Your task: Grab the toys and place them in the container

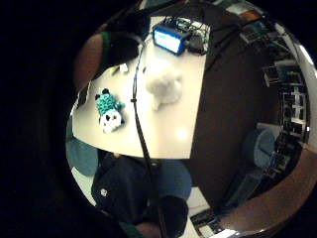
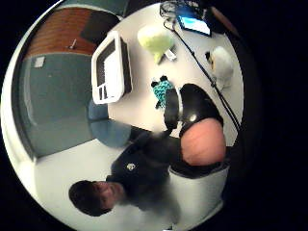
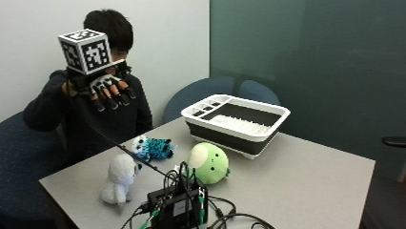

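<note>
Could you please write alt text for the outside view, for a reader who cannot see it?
A seated person raises the gloved right hand above the table, holding nothing. On the table lie a white plush toy, a teal-and-white toy and a green round toy, beside an empty white-rimmed container.

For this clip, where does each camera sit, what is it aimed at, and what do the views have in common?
Little finger side palm view: on the raised gloved hand, looking down at the table with the white plush and teal plush; the person's dark top and lap show.
Thumb side palm view: same hand, looking down at the container and green plush; gloved fingers cross the middle.
Outside view: across the table, facing the seated person and their right hand held up, fingers loosely spread, holding nothing.
All three views show the teal plush.
</note>
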Tool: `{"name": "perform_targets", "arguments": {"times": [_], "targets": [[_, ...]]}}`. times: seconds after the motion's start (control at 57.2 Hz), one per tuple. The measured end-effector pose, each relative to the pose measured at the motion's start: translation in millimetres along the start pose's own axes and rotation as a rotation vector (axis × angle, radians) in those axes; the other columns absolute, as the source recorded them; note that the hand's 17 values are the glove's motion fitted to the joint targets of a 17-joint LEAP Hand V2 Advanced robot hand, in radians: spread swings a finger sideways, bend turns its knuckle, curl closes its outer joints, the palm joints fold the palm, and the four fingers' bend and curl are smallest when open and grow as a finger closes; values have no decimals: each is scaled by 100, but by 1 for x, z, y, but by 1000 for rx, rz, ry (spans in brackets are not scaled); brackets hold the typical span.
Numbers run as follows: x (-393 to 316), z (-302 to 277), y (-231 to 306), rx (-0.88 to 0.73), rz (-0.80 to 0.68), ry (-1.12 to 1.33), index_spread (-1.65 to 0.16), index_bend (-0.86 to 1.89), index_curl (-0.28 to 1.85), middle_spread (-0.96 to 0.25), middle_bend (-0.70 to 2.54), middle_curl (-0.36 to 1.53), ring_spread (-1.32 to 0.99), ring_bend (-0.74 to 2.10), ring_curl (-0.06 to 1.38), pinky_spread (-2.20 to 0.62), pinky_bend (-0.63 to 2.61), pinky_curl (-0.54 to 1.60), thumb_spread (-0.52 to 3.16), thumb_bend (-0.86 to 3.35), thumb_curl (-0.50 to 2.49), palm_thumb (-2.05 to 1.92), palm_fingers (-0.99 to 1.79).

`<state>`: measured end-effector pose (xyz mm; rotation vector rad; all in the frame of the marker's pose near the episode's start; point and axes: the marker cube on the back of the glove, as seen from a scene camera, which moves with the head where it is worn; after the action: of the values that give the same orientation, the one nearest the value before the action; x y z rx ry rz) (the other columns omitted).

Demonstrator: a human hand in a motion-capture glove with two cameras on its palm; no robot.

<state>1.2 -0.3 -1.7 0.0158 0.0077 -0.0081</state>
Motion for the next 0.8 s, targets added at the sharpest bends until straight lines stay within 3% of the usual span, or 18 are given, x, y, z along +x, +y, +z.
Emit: {"name": "perform_targets", "arguments": {"times": [0.122, 0.245, 0.542, 0.804], "targets": [[3, -5, 0, 49, -1, 1, -16, 14, 10, -1, 19, 9, -2, 19, 7, 0, 55, 19, 91, 14, 6, 13, 14], [12, -4, -7, 60, 10, 17, -20, 10, 12, 0, 14, 12, -1, 18, 8, 2, 71, 25, 119, 11, 10, 8, -10], [46, 25, -42, 144, 36, 60, -23, 8, 14, 1, 12, 16, 2, 17, 12, 4, 82, 31, 129, -1, 18, -1, -31], [97, 126, -94, 23, 47, -54, -25, 7, 14, 2, 11, 17, 3, 18, 16, 5, 85, 33, 124, -1, 24, 1, -28]]}}
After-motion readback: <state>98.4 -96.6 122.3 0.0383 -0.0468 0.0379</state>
